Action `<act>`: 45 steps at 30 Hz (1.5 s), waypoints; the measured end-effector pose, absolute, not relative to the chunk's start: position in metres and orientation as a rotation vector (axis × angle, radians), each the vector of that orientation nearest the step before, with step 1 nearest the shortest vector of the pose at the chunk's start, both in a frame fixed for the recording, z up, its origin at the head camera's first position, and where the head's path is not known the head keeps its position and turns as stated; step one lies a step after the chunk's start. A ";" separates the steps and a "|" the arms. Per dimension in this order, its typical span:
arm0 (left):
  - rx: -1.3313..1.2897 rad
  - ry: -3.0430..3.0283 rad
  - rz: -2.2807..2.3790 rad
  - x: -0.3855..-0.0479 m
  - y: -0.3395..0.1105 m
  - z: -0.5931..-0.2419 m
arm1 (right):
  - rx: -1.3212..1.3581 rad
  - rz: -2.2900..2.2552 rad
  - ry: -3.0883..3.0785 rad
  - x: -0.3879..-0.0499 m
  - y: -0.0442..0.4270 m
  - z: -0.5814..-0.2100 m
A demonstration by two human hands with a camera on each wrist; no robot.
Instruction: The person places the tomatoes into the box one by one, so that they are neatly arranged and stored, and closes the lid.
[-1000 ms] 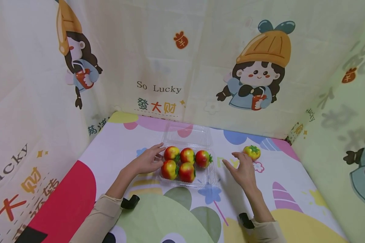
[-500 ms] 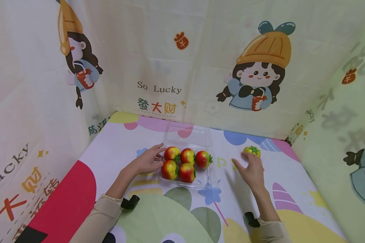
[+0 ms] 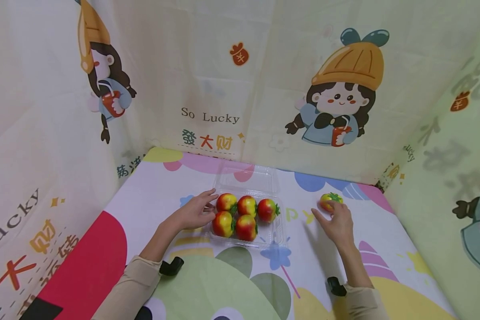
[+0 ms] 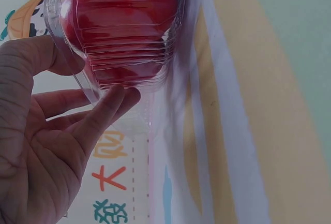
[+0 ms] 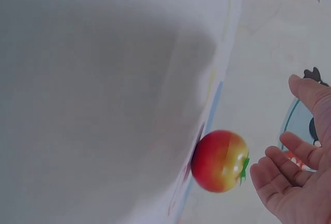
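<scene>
Several red-and-yellow fruits with green leafy tops, among them one fruit [image 3: 246, 227], sit in a clear plastic box [image 3: 269, 233]. Its clear lid [image 3: 246, 178] is folded back behind it. My left hand [image 3: 193, 212] holds the box's left edge; in the left wrist view the thumb and fingers are at the rim [image 4: 88, 87]. One more such fruit [image 3: 329, 201] lies on the table at the right. My right hand [image 3: 339, 224] hovers just in front of it, partly covering it. In the right wrist view a gap separates the fingers [image 5: 271, 175] from that fruit [image 5: 220, 161].
The patterned tablecloth [image 3: 192, 284] covers the table. Printed cloth walls [image 3: 264, 89] stand at the back and on both sides. A black wrist strap piece [image 3: 172, 266] shows at the left cuff and another black piece [image 3: 336, 286] at the right cuff.
My right hand has moved to the right, toward the lone fruit, which stays in place. The left hand and the box have stayed where they were.
</scene>
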State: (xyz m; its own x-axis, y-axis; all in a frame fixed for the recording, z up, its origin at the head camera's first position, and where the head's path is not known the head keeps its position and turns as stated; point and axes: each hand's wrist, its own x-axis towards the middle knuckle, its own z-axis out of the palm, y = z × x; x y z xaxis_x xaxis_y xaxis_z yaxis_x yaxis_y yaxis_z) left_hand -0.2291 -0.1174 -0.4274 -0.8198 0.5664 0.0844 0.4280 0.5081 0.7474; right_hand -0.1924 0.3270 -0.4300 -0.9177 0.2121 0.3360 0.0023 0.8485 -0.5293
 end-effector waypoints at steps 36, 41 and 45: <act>0.858 2.571 1.226 -0.229 -0.119 -0.429 | -0.184 0.762 -2.734 -0.224 0.360 -0.421; 0.859 2.574 1.223 -0.229 -0.119 -0.429 | -0.169 0.755 -2.708 -0.229 0.363 -0.423; 0.855 2.578 1.218 -0.229 -0.118 -0.428 | -0.143 0.747 -2.698 -0.232 0.365 -0.426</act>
State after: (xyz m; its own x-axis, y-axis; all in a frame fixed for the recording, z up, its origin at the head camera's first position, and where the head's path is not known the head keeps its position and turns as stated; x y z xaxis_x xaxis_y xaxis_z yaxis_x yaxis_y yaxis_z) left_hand -0.2289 -0.1184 -0.4284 -0.8225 0.5615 0.0909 0.4269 0.5037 0.7510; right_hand -0.2322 0.3651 -0.4256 -0.9383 0.1838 0.2930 0.0069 0.8569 -0.5154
